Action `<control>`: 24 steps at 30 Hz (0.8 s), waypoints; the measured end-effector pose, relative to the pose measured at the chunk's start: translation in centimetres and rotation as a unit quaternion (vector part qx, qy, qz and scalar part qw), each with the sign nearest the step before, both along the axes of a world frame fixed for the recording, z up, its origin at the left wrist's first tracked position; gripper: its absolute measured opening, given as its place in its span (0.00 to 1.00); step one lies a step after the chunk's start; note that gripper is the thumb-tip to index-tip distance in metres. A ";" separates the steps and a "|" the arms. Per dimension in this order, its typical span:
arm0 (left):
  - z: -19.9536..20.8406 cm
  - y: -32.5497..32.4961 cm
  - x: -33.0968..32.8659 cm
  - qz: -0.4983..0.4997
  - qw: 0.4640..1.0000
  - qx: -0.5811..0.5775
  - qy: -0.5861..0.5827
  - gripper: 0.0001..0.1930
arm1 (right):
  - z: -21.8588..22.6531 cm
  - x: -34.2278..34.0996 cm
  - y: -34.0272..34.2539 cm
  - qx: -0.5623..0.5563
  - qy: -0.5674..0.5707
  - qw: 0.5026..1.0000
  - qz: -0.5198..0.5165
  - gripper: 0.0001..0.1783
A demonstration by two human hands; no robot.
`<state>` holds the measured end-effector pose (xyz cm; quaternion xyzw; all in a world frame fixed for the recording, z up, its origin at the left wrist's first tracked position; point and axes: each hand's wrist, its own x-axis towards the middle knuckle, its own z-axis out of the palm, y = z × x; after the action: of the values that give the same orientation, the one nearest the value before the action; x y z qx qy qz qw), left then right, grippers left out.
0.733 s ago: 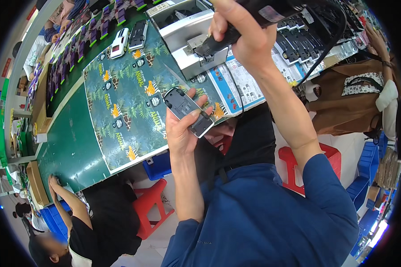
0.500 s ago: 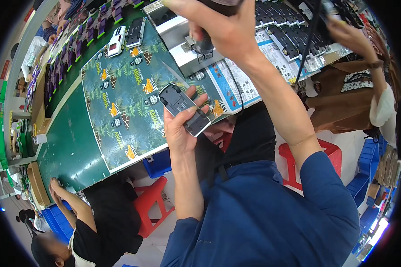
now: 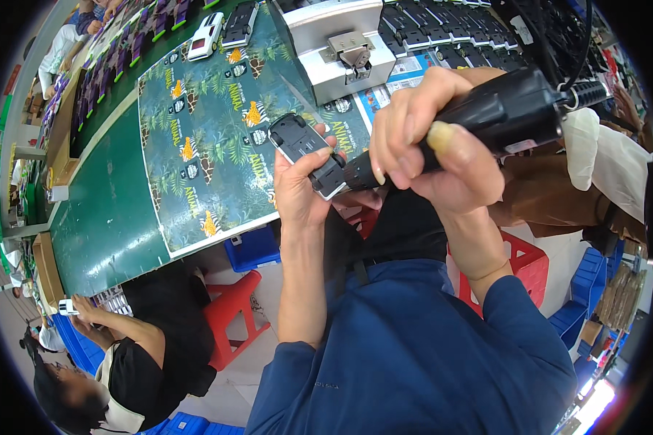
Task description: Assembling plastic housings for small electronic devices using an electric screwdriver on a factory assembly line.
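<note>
My left hand point(image 3: 302, 194) is closed around a toy car point(image 3: 297, 136), which is wheels-up with its black underside showing and a white body edge below. A black electric screwdriver point(image 3: 504, 112) fills my right hand point(image 3: 446, 148), with the fingers wrapped round its grip. The screwdriver's nose meets the near end of the car's underside, close to my left fingers; the bit itself is hidden. Beyond both hands stands a silver metal box point(image 3: 334, 54) with a small mechanism on its front.
A printed animal-pattern mat point(image 3: 225, 156) covers part of the green table point(image 3: 101, 232). At its far edge lie a white toy car point(image 3: 206, 36) and an upturned one point(image 3: 239, 24). Rows of upturned cars point(image 3: 424, 27) fill the far right. A co-worker point(image 3: 123, 348) sits at lower left.
My right hand has come down from the metal box with the screwdriver, which now meets the car. The left hand still holds the car. The co-worker at left now holds a white toy car.
</note>
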<state>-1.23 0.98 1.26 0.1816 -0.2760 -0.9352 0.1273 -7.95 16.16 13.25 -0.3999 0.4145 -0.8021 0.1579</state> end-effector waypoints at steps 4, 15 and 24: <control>-0.2 0.0 0.0 -0.005 1.000 0.009 -0.005 0.26 | -0.6 0.5 -0.4 0.082 -0.029 0.996 -0.030 0.10; 0.3 0.1 -0.1 -0.006 0.993 0.105 -0.044 0.19 | -1.8 0.1 -1.6 -0.010 -0.053 0.998 0.022 0.15; 0.8 0.3 -0.3 -0.007 0.997 0.062 -0.051 0.16 | -2.1 0.4 -1.0 -0.021 -0.062 0.998 0.004 0.16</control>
<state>-1.53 1.31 2.09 0.2351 -0.2251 -0.9407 0.0953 -7.51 15.17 11.13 -0.3540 0.3856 -0.8332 0.1780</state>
